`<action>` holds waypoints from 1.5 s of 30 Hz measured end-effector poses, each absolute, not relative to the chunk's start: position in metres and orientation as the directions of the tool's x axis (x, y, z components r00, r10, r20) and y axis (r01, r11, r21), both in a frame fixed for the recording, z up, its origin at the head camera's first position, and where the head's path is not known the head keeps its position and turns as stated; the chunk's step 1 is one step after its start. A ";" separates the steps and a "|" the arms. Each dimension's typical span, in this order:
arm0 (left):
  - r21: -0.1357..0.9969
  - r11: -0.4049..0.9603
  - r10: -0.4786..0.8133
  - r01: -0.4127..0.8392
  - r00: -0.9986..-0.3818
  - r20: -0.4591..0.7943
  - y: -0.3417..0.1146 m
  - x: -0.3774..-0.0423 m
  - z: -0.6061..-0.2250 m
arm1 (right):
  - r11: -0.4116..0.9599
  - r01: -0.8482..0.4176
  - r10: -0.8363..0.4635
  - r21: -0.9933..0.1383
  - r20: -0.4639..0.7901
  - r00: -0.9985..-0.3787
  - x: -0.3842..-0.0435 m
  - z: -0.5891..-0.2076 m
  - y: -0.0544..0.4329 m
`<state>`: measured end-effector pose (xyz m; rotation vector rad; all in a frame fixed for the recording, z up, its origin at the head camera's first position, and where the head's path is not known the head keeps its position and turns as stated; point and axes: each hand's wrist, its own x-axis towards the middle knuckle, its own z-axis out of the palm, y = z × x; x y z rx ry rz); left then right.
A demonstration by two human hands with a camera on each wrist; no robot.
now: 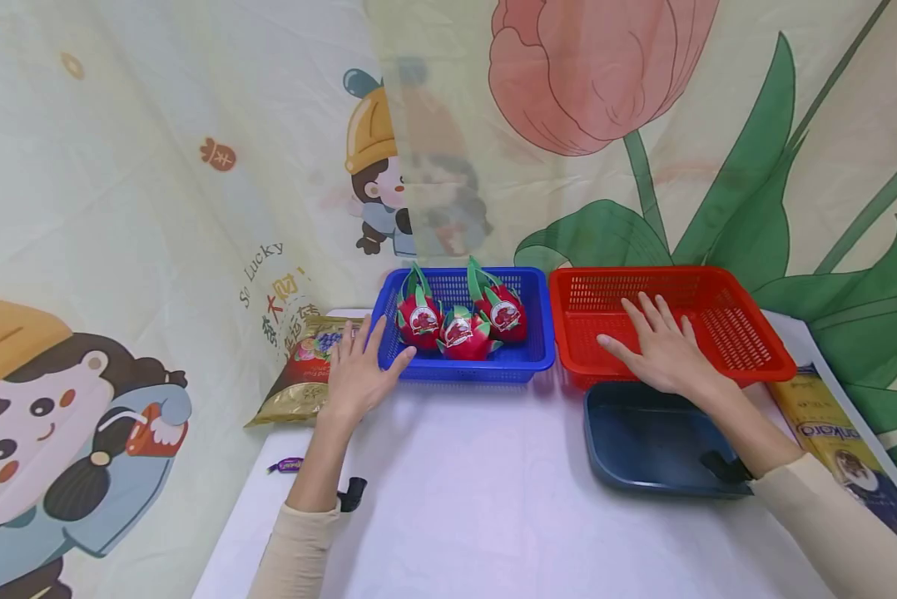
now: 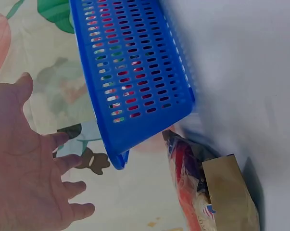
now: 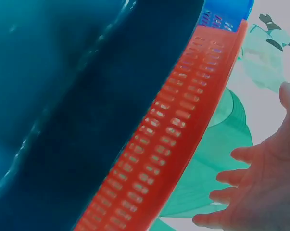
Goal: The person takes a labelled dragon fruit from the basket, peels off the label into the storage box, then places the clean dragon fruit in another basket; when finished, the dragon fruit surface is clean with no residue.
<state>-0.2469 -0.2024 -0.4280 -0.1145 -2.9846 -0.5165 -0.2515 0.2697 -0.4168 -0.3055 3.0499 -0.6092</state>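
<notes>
My left hand [image 1: 360,370], fingers spread and holding nothing, is at the left front corner of the blue basket [image 1: 459,376]. Three dragon fruits [image 1: 504,314] with round labels and green leaf tips sit in that basket. The left wrist view has the same hand [image 2: 34,159] beside the basket's slotted wall [image 2: 135,72]. My right hand [image 1: 666,353], also spread with nothing in its grasp, is over the front part of the red basket [image 1: 591,333]. Below that wrist is a dark blue tub [image 1: 636,441]. In the right wrist view the palm [image 3: 274,187] faces the red slotted wall [image 3: 169,130].
A red and gold candy bag [image 1: 302,374] leans at the left behind my left hand. A small purple wrapped candy [image 1: 287,465] lies on the white table [image 1: 463,499]. A yellow and dark blue packet [image 1: 830,424] is by the right edge. Printed curtains [image 1: 448,166] hang behind.
</notes>
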 end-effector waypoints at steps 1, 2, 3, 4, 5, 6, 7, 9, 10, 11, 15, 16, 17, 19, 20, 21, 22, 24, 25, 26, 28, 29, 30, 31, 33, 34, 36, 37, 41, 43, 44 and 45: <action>0.339 0.936 0.054 0.092 -0.991 0.120 -0.203 -0.246 -0.427 | 0.902 -0.192 -0.199 -0.387 0.023 -0.980 -0.254 -0.416 0.267; 0.350 0.932 0.051 0.089 -0.992 0.118 -0.204 -0.246 -0.427 | 0.899 -0.195 -0.202 -0.391 0.023 -0.979 -0.256 -0.415 0.265; 0.365 0.927 0.048 0.087 -0.992 0.116 -0.205 -0.245 -0.426 | 0.898 -0.200 -0.207 -0.393 0.025 -0.978 -0.258 -0.414 0.262; 0.383 0.919 0.047 0.088 -0.992 0.114 -0.205 -0.244 -0.425 | 0.896 -0.204 -0.211 -0.395 0.027 -0.977 -0.261 -0.414 0.260; 0.401 0.912 0.046 0.086 -0.993 0.108 -0.206 -0.244 -0.424 | 0.894 -0.207 -0.213 -0.397 0.029 -0.977 -0.263 -0.413 0.257; 0.424 0.901 0.048 0.088 -0.994 0.103 -0.206 -0.243 -0.423 | 0.893 -0.209 -0.216 -0.399 0.030 -0.976 -0.266 -0.412 0.255; 0.441 0.893 0.048 0.086 -0.994 0.095 -0.207 -0.242 -0.423 | 0.890 -0.210 -0.217 -0.404 0.029 -0.976 -0.268 -0.411 0.252; 0.471 0.878 0.050 0.084 -0.995 0.085 -0.208 -0.241 -0.423 | 0.886 -0.211 -0.219 -0.413 0.028 -0.975 -0.272 -0.411 0.248; 0.488 0.869 0.051 0.084 -0.995 0.081 -0.209 -0.241 -0.424 | 0.882 -0.212 -0.221 -0.420 0.027 -0.975 -0.275 -0.411 0.245; 0.502 0.861 0.049 0.082 -0.996 0.080 -0.209 -0.240 -0.424 | 0.878 -0.214 -0.225 -0.429 0.026 -0.974 -0.277 -0.411 0.243; 0.551 0.830 0.030 0.081 -0.994 0.102 -0.212 -0.239 -0.425 | 0.860 -0.225 -0.238 -0.458 0.029 -0.971 -0.287 -0.410 0.231; 0.564 0.822 0.026 0.083 -0.994 0.108 -0.213 -0.239 -0.424 | 0.855 -0.227 -0.242 -0.466 0.029 -0.970 -0.289 -0.409 0.228; 0.572 0.816 0.022 0.082 -0.994 0.112 -0.213 -0.238 -0.424 | 0.851 -0.229 -0.244 -0.473 0.030 -0.969 -0.292 -0.409 0.225; 0.594 0.801 0.009 0.075 -0.994 0.112 -0.213 -0.237 -0.423 | 0.843 -0.233 -0.248 -0.485 0.034 -0.968 -0.298 -0.407 0.220; 0.605 0.793 0.002 0.070 -0.994 0.113 -0.214 -0.237 -0.423 | 0.839 -0.236 -0.251 -0.491 0.037 -0.967 -0.301 -0.406 0.218; 0.619 0.783 -0.008 0.064 -0.994 0.112 -0.214 -0.236 -0.423 | 0.832 -0.239 -0.253 -0.500 0.040 -0.967 -0.305 -0.406 0.216; 0.636 0.769 -0.017 0.058 -0.994 0.112 -0.214 -0.236 -0.423 | 0.826 -0.239 -0.253 -0.510 0.043 -0.966 -0.308 -0.405 0.213; 0.675 0.737 -0.048 0.042 -0.992 0.114 -0.215 -0.235 -0.423 | 0.815 -0.241 -0.255 -0.526 0.048 -0.966 -0.315 -0.405 0.209; 0.697 0.717 -0.063 0.037 -0.991 0.117 -0.216 -0.236 -0.423 | 0.807 -0.240 -0.254 -0.539 0.049 -0.966 -0.318 -0.405 0.207; 0.721 0.692 -0.072 0.042 -0.989 0.127 -0.217 -0.236 -0.424 | 0.799 -0.239 -0.255 -0.552 0.048 -0.966 -0.322 -0.404 0.204; 0.772 0.634 -0.096 0.035 -0.988 0.124 -0.219 -0.236 -0.426 | 0.780 -0.231 -0.259 -0.581 0.036 -0.965 -0.328 -0.404 0.199; 0.798 0.601 -0.111 0.031 -0.986 0.122 -0.221 -0.236 -0.427 | 0.773 -0.227 -0.263 -0.592 0.026 -0.964 -0.331 -0.404 0.196; 0.824 0.566 -0.126 0.025 -0.985 0.116 -0.222 -0.237 -0.429 | 0.764 -0.222 -0.268 -0.605 0.016 -0.963 -0.334 -0.404 0.193; 0.849 0.529 -0.143 0.013 -0.984 0.105 -0.223 -0.238 -0.432 | 0.755 -0.213 -0.270 -0.620 0.002 -0.963 -0.337 -0.403 0.191; 0.896 0.444 -0.183 -0.014 -0.980 0.075 -0.225 -0.240 -0.436 | 0.735 -0.196 -0.276 -0.650 -0.022 -0.961 -0.343 -0.401 0.184; 0.915 0.402 -0.204 -0.023 -0.977 0.065 -0.226 -0.241 -0.437 | 0.724 -0.186 -0.273 -0.664 -0.028 -0.961 -0.347 -0.400 0.181; 0.956 0.292 -0.248 -0.044 -0.968 0.031 -0.228 -0.243 -0.441 | 0.695 -0.166 -0.258 -0.700 -0.027 -0.966 -0.354 -0.399 0.174; 0.972 0.231 -0.269 -0.050 -0.963 0.014 -0.229 -0.243 -0.442 | 0.678 -0.156 -0.247 -0.719 -0.023 -0.969 -0.358 -0.398 0.171; 0.998 -0.026 -0.321 -0.062 -0.945 -0.067 -0.231 -0.245 -0.445 | 0.607 -0.115 -0.184 -0.786 0.002 -0.983 -0.376 -0.400 0.159; 0.989 -0.135 -0.317 -0.063 -0.943 -0.103 -0.233 -0.247 -0.447 | 0.570 -0.089 -0.159 -0.817 -0.004 -0.987 -0.384 -0.401 0.154; 0.982 -0.177 -0.309 -0.065 -0.944 -0.118 -0.234 -0.247 -0.448 | 0.543 -0.074 -0.150 -0.837 -0.010 -0.989 -0.389 -0.401 0.152; 0.975 -0.211 -0.297 -0.068 -0.946 -0.130 -0.235 -0.248 -0.449 | 0.513 -0.061 -0.145 -0.856 -0.016 -0.989 -0.393 -0.402 0.150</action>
